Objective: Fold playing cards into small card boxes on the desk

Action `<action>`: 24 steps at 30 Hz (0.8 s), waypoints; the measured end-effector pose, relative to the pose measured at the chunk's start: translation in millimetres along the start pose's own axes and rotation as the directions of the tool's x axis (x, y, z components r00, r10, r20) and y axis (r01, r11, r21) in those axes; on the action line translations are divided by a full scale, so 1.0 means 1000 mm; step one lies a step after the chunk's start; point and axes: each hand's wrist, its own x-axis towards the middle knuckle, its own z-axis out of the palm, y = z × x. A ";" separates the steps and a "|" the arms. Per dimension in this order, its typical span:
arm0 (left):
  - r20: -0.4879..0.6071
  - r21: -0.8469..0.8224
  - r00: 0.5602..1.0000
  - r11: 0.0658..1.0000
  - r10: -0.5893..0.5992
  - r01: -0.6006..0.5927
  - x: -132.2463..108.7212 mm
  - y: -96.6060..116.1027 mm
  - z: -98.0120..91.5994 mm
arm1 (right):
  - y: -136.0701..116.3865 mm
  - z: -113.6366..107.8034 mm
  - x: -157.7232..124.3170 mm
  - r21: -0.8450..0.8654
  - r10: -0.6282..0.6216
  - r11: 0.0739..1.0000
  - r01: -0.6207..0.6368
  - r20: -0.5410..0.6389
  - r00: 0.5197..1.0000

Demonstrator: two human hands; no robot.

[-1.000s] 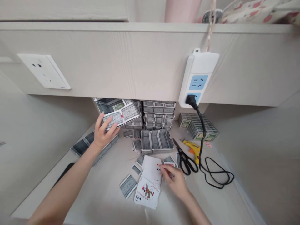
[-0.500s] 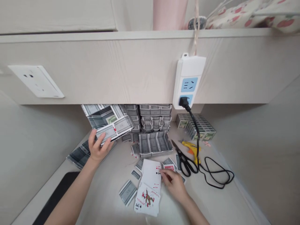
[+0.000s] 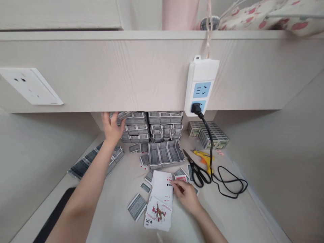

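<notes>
My left hand (image 3: 113,126) reaches up under the shelf edge, its fingers around a box made of playing cards (image 3: 123,115), mostly hidden by the hand and the shelf. This box is at the top of a stack of similar card boxes (image 3: 135,130). On the desk, my right hand (image 3: 186,194) has thumb and forefinger closed at the right edge of a spread of face-up playing cards (image 3: 162,189), a joker on the nearest pile. An open card tray (image 3: 165,154) lies just beyond them. Face-down cards (image 3: 137,206) are scattered around.
Black-handled scissors (image 3: 199,173) and a yellow glue gun (image 3: 205,158) with a looped black cord (image 3: 233,195) lie to the right. A power strip (image 3: 201,86) hangs from the shelf front (image 3: 126,74). Another card box (image 3: 93,162) rests at left, near a black object (image 3: 54,212).
My left hand has carried the card box away from me, up onto the left stack under the shelf. My right hand stays at the card edge. The view has shifted slightly.
</notes>
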 end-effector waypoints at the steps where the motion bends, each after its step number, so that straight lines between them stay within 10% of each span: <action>1: 0.022 -0.021 0.999 0.999 -0.028 0.029 0.003 0.004 0.000 | 0.000 0.000 0.000 0.000 0.000 1.000 0.000 -0.003 1.000; 11: -0.061 -0.093 0.984 0.983 -0.166 0.160 -0.008 0.030 -0.008 | 0.003 0.001 0.001 0.005 0.008 1.000 -0.008 0.006 1.000; 19: -0.178 -0.303 0.884 0.879 -0.432 0.368 0.010 0.073 0.037 | 0.001 0.000 0.001 -0.001 0.000 1.000 0.000 0.006 1.000; 24: -0.104 -0.304 0.923 0.896 -0.369 0.324 0.028 0.072 0.064 | -0.001 -0.001 0.001 -0.001 0.005 1.000 -0.005 -0.001 1.000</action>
